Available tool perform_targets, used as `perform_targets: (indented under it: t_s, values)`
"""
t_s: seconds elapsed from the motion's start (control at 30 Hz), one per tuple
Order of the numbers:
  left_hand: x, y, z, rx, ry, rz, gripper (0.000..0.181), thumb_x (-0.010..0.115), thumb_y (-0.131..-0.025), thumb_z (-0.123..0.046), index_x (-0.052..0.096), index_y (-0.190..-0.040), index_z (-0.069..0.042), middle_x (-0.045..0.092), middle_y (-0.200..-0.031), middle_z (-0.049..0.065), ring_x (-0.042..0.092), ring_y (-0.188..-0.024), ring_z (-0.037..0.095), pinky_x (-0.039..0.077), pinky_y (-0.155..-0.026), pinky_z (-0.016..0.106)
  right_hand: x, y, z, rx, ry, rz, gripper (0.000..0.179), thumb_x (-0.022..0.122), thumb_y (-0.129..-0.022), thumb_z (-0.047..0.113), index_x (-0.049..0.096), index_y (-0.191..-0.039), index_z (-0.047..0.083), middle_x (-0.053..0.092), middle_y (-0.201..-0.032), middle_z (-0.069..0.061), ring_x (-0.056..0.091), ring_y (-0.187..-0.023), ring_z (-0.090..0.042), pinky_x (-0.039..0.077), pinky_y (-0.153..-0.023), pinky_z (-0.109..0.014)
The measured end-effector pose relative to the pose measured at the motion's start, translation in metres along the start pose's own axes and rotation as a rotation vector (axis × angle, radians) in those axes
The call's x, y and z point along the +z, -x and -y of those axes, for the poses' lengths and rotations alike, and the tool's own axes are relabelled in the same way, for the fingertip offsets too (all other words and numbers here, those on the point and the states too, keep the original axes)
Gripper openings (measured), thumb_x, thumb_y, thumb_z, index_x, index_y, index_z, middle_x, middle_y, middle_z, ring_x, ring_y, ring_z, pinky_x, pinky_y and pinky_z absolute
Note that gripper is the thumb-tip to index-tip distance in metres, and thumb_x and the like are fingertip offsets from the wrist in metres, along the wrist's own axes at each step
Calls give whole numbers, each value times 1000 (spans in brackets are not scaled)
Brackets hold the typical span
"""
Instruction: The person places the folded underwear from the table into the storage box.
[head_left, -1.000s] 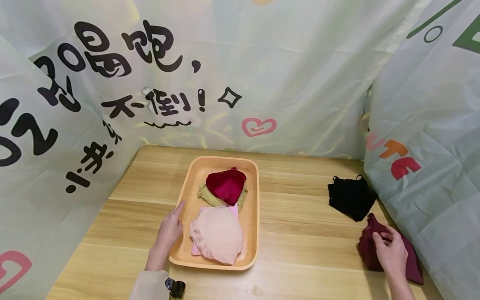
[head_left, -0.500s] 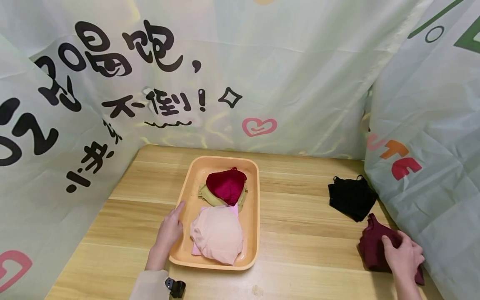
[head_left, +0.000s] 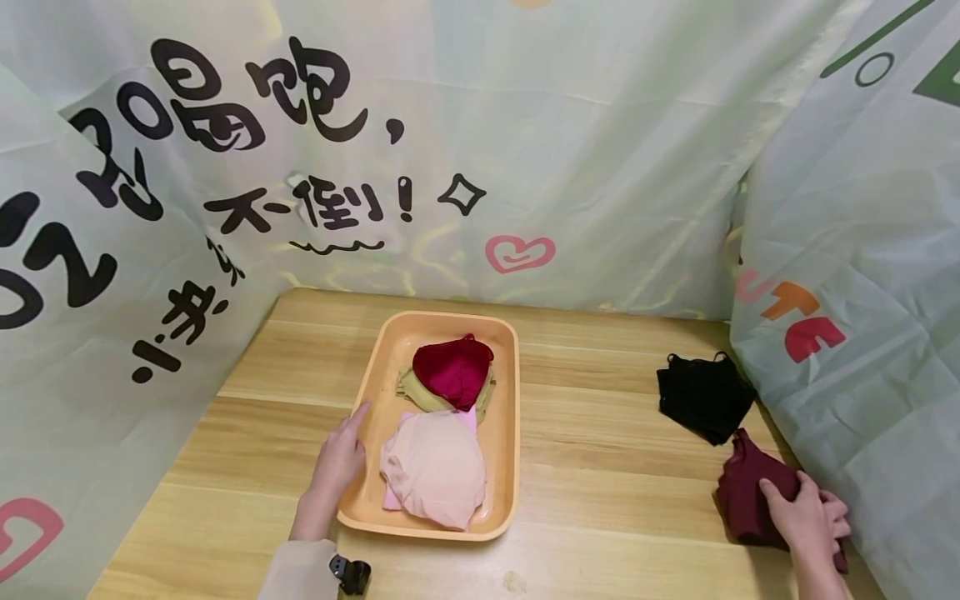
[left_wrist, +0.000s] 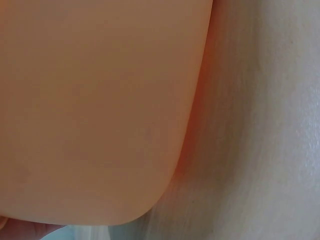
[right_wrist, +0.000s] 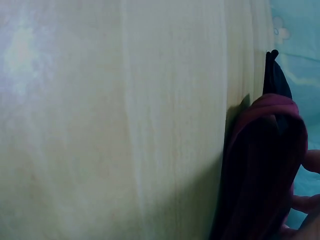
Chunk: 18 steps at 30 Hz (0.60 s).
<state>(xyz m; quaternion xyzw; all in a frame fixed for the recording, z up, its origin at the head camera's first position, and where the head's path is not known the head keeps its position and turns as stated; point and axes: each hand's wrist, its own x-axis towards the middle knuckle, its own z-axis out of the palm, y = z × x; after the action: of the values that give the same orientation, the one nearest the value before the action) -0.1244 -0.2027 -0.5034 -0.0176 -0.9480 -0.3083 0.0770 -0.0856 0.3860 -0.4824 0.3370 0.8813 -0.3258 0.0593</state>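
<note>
My right hand [head_left: 804, 521] curls its fingers over the dark red garment [head_left: 750, 500], which lies bunched on the tabletop at its right edge near the front corner, hard against the hanging sheet [head_left: 862, 333]; I judge that grip gathers the folds so the cloth comes up as one bundle. My left hand [head_left: 339, 457] rests with straight, relaxed fingers against the left rim of the orange tray [head_left: 504, 433], holding nothing, which looks meant to steady it. The tray sits mid-table and holds a pale pink garment [head_left: 435, 468] at its near end, a crimson one [head_left: 453, 371] atop an olive piece [head_left: 411, 392] at its far end. A black garment [head_left: 701, 396] lies by the right edge, just beyond the dark red one. The tabletop [head_left: 600, 492] is pale wood, enclosed by printed light-green sheets.
</note>
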Motion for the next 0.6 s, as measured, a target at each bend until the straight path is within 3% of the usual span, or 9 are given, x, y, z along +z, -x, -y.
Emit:
perform_targets:
  t_s: [0.2,0.37,0.47,0.6]
  values:
    - [-1,0,0,-5,1,1,62,49,-73,17,42,-132,3,57,-106,32,49,-54,25,41,-45,31,1,-2,-1,-20,14,7,72,40,-90,40,14,-138,-6,1,-129,-44,8,-112,-63,20,-85,-68]
    - [-1,1,0,-2,-2,-8,61,49,-73,17,43,-132,3,57,-107,32,51,-57,28,43,-47,34,-1,-9,-7,-47,103,30,76,44,-89,43,17,-132,-14,15,-124,-46,11,-111,-62,15,-90,-64]
    - [-1,1,0,-9,-4,-5,61,48,-73,16,43,-132,2,56,-109,32,53,-60,31,44,-49,37,-5,-13,-9,-25,162,80,86,44,-87,50,13,-131,-17,19,-125,-44,12,-113,-62,12,-93,-63]
    - [-1,1,0,-12,-5,-4,61,48,-73,16,43,-132,2,55,-110,32,54,-62,32,45,-50,38,-8,-17,-9,18,198,183,100,43,-84,58,3,-134,-18,13,-134,-43,12,-118,-61,7,-96,-67]
